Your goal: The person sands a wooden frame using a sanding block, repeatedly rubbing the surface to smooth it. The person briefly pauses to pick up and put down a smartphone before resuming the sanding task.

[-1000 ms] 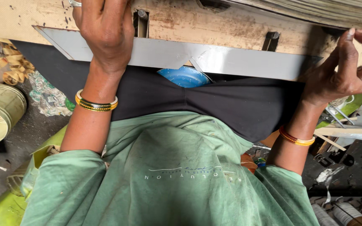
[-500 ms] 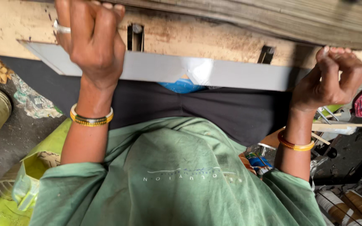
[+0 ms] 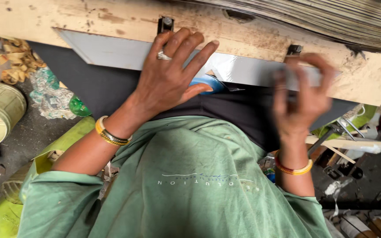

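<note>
The left hand (image 3: 166, 81) lies flat and spread, fingers apart, palm down on the long grey metal strip (image 3: 124, 53) that runs along the near edge of the worn wooden surface (image 3: 111, 22); it grips nothing, it only presses, with a ring on one finger and a yellow bangle (image 3: 109, 132) at the wrist; the right hand (image 3: 305, 94) is blurred, its fingers curled towards the right end of the same strip, and whether it pinches the metal or only hovers over it cannot be told from this view; the strip lies lengthwise against the near edge, its left end cut on a slant and standing bare of any hand, and two dark clamps, one (image 3: 165, 24) just above the left hand's fingers and one (image 3: 294, 48) near the right hand, sit over its upper edge; a thick stack of thin sheets (image 3: 331, 20) lies on the far right part of the surface; judging by how things lie, the strip appears already set along the edge and under the clamps, while the holding and seating of its right end looks not yet settled; a blue round thing (image 3: 206, 81) shows just below the strip, above a dark cloth (image 3: 111, 94) and the person's green shirt (image 3: 190, 176); a green bottle (image 3: 79, 107) and scraps lie on the floor to the left.
</note>
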